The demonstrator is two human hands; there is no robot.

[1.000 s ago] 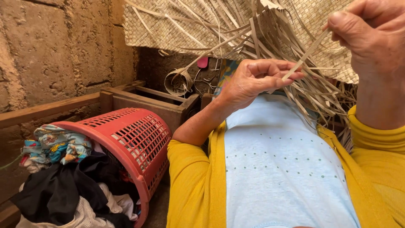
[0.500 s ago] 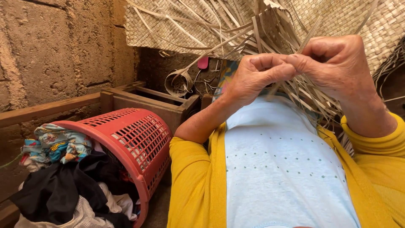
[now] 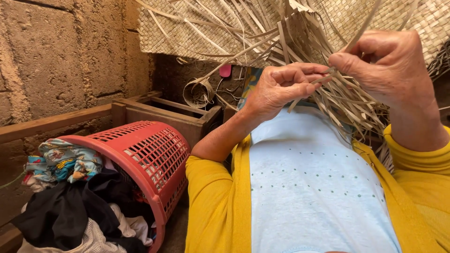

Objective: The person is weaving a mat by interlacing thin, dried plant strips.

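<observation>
**Thin leaf strips pinched at the mat's loose edge**

Both hands meet in the upper right of the frame. The left hand and right hand each have their grip closed on dry strips trailing from the woven mat. The strips look light, springy and likely brittle; holding near the weave seems safest. A red basket of clothes sits lower left by a block wall.

No packages, labels, signs or screens show anywhere around the red laundry basket or elsewhere in view.
</observation>
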